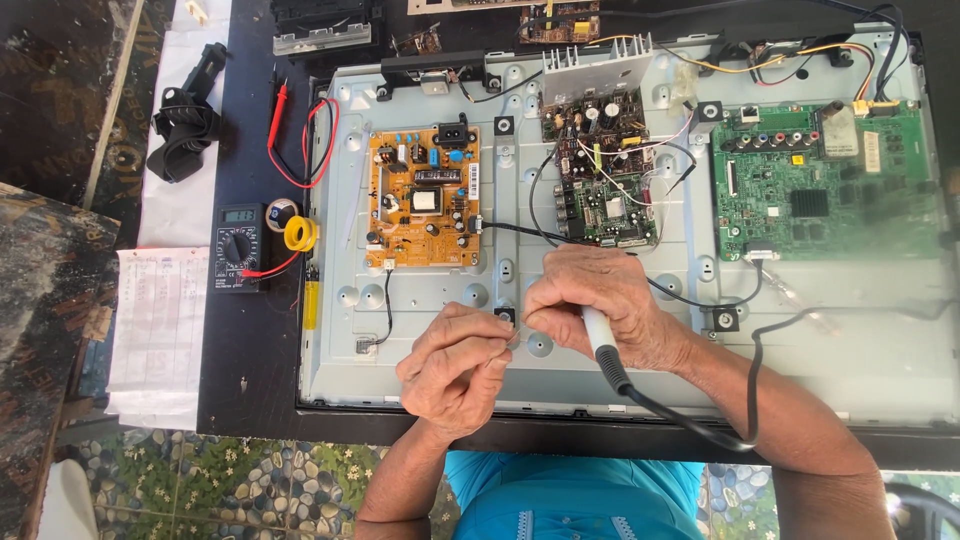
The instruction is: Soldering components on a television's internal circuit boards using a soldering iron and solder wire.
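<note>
My right hand (600, 305) is closed around a soldering iron (605, 350) with a pale grip and a black cord trailing off to the right. My left hand (455, 365) is curled beside it, fingertips pinched together on something too small to make out. Both hands meet over the bare grey metal back panel (420, 340) of an opened flat television, just below its circuit boards. An orange power board (422, 198) lies up and left of my hands. A small green board (608, 212) sits directly above my right hand.
A large green main board (820, 180) fills the panel's right side. A black multimeter (238, 248) with red leads and a yellow solder spool (300, 233) lie left of the panel. Papers (158, 320) and a black strap (185, 115) are farther left. More boards sit at the table's far edge.
</note>
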